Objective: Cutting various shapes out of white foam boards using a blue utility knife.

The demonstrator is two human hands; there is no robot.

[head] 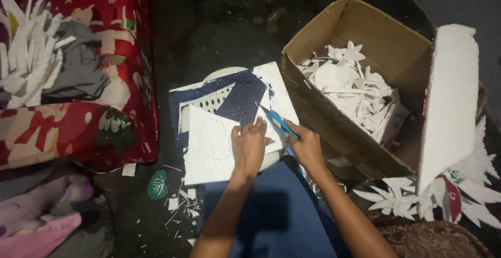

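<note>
Left hand (249,145) lies spread on white foam sheet (209,151); right hand (305,145) grips half-hidden blue cutter (281,123)

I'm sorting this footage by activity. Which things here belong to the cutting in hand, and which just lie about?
In use:
left hand pressing the white foam sheet
right hand holding the blue cutter

Lying about:
cardboard box of white cutouts
red patterned cushion
white foam slab
pink cloth

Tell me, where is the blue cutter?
In the head view, the blue cutter is in the right hand, just left of the cardboard box, its tip on the white foam sheet.
</note>
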